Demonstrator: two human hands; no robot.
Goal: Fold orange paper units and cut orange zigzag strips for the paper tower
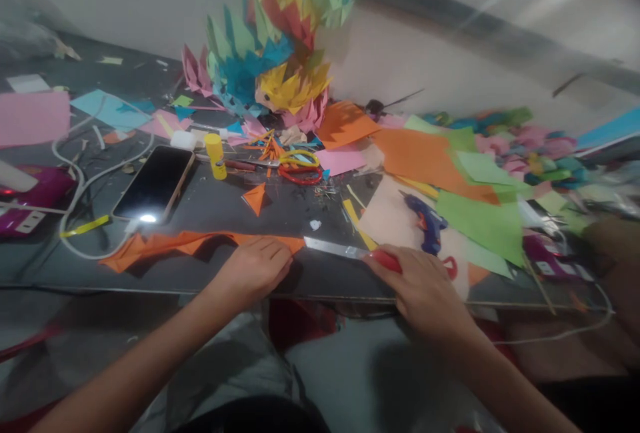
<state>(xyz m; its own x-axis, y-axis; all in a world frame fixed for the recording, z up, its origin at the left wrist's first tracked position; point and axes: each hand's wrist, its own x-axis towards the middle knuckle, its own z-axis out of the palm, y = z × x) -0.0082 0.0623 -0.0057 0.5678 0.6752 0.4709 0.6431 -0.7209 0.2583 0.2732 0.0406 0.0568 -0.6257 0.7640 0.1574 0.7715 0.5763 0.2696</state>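
Note:
An orange folded paper strip (175, 244) with pointed folds lies along the table's near side. My left hand (257, 265) is closed over its right end, fingers pressed on the paper. In my right hand (423, 286) is the red handle of a knife (335, 247), its flat silver blade pointing left. The blade's tip meets the right end of the strip, just beside my left fingers; whether it is inside a fold I cannot tell. A small orange folded triangle (255, 199) sits behind my left hand.
Behind stand a smartphone (154, 183) with a white cable, a yellow glue stick (215, 157), scissors (300, 167) and a tall folded-paper figure (280, 53). A blue glue gun (425, 223) lies on paper sheets (480, 223) at right. The table edge (190, 293) runs near my forearms.

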